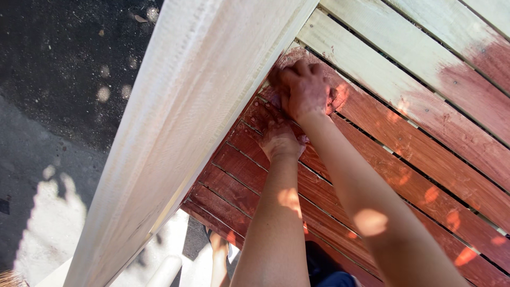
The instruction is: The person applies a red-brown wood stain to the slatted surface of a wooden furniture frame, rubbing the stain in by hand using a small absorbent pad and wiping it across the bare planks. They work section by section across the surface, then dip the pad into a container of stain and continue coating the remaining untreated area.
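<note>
The right hand [304, 87] is closed on a stained rag [336, 98], the left hand [279, 139] lies flat, on slats [425, 154] running diagonally from upper left to lower right.

Pale unpainted rail [175, 127] walls off left side; slatted surface [425, 154] open to right.

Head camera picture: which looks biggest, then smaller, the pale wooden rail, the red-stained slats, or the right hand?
1. Red-stained slats
2. Pale wooden rail, near the camera, so this order is unsure
3. Right hand, plainly smallest
</note>
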